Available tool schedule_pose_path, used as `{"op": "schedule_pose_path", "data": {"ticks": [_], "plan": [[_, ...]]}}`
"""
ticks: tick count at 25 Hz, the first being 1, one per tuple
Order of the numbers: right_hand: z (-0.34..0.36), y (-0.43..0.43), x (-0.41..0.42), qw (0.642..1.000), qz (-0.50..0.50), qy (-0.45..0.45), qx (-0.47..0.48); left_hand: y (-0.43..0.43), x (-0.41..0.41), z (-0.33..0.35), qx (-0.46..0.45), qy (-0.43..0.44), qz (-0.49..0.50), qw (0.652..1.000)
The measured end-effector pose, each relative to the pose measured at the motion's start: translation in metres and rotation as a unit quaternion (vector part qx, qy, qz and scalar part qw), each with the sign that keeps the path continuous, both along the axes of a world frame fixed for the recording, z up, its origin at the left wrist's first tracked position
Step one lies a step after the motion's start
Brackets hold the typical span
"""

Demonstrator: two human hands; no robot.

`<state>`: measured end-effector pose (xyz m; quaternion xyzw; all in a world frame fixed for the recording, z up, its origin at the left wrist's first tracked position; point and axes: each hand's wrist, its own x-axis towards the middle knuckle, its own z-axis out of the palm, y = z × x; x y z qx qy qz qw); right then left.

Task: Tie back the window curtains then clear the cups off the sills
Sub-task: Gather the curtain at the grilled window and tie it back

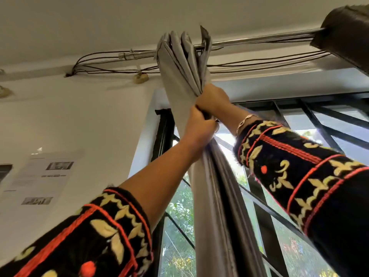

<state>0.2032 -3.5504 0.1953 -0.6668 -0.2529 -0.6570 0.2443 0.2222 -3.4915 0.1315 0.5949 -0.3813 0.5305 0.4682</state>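
A grey curtain (180, 70) hangs bunched in folds from a metal rod (259, 40) near the ceiling. Both my arms reach up to it. My left hand (199, 126) grips the gathered cloth from the left, fingers curled round it. Just above, my right hand (214, 98) wraps round the same bunch, with a dark strip pinched between the two hands. Below my hands the curtain (211, 206) falls in a narrow column over the window. A second, darker curtain (347, 35) is bunched at the rod's right end. No cups or sill are in view.
Black window bars (311, 116) run behind the curtain, with greenery outside. Dark cables (111, 60) run along the wall under the ceiling. Printed sheets (46, 176) are stuck on the white wall at left.
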Motion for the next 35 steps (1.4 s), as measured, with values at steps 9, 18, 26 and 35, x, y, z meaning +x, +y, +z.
{"op": "schedule_pose_path", "data": {"ticks": [9,18,26,35], "plan": [[-0.057,0.042,0.023,0.989,0.135,0.034,-0.043,0.052,-0.002,-0.066,-0.031,0.015,0.183,0.982],[-0.135,0.034,0.041,0.998,0.029,-0.001,-0.060,0.055,0.008,-0.148,0.005,0.001,0.366,0.931],[-0.263,0.017,0.067,0.996,-0.036,0.055,-0.064,0.062,0.019,-0.253,-0.023,0.007,0.391,0.920],[-0.454,0.017,0.058,0.966,-0.114,0.213,-0.093,0.075,-0.001,-0.414,0.043,0.090,0.497,0.862]]}}
